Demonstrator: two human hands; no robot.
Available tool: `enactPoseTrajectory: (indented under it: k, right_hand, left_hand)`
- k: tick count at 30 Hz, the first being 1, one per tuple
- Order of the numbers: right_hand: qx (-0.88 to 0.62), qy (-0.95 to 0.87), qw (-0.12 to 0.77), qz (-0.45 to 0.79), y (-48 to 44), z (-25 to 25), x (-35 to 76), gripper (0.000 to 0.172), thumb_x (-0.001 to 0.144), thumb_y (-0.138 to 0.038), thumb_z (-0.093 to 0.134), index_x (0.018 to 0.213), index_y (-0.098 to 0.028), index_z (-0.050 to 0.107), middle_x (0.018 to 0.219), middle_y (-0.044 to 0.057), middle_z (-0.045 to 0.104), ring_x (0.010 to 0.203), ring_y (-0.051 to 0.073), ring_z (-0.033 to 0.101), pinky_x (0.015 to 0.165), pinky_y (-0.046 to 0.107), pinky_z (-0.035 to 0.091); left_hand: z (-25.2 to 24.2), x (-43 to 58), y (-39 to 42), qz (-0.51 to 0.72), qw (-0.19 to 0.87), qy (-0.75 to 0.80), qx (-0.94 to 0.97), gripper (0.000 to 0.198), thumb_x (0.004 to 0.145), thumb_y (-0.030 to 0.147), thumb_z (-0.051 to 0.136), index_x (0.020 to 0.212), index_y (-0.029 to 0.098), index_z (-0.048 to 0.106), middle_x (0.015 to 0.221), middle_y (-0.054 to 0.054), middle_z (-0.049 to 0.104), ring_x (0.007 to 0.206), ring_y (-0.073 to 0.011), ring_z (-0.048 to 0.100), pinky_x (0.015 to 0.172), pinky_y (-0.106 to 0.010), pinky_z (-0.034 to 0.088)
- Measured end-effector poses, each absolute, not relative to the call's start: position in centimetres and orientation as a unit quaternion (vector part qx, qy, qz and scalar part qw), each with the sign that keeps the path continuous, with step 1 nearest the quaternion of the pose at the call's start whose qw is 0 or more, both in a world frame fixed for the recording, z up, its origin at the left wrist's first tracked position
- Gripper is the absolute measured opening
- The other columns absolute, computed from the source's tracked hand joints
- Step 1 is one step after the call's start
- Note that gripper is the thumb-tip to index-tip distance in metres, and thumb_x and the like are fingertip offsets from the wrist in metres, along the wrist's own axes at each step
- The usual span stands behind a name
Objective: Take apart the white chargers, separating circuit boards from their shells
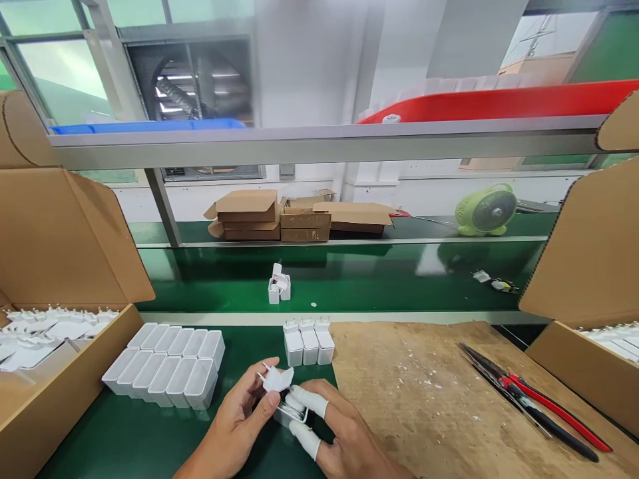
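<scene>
By left hand point(238, 414) a pronged part point(277, 380), by right hand point(345, 426) a case point(285, 417) is pinched, before the bench's point(100, 439) back edge.

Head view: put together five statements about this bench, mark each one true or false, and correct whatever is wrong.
1. The left hand holds a white pronged piece. True.
2. White finger covers are worn on the left hand. False: the white finger covers are on the right hand.
3. The pliers lie on the brown board. True.
4. The green fan stands left of the closer cardboard boxes on the back ledge. False: the green fan stands to the right of the cardboard boxes.
5. Three white pronged cases stand side by side beyond the hands. True.
</scene>
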State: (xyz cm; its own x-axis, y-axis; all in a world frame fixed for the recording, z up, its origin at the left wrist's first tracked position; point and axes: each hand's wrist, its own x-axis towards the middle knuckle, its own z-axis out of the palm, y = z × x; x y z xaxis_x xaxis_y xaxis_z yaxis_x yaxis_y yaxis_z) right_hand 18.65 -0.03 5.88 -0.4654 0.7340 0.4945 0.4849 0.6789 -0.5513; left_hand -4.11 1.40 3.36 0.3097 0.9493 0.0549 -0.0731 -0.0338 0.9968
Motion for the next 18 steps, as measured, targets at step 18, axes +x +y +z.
enactPoseTrajectory:
  k: [18]
  right_hand:
    - [-0.475,-0.772,0.362,0.215,-0.4,4.6,18.6,0.039,0.093,-0.026,0.078,0.129,-0.028,0.064,0.109,0.003,0.080,0.097,0.023,0.080,0.089,0.032,0.067]
  left_hand:
    - [3.6,-4.2,1.5,0.425,0.559,0.411,0.581,0.071,0.095,0.075,0.065,0.146,0.026,0.055,0.139,-0.012,0.070,0.129,-0.0313,0.066,0.109,-0.042,0.054]
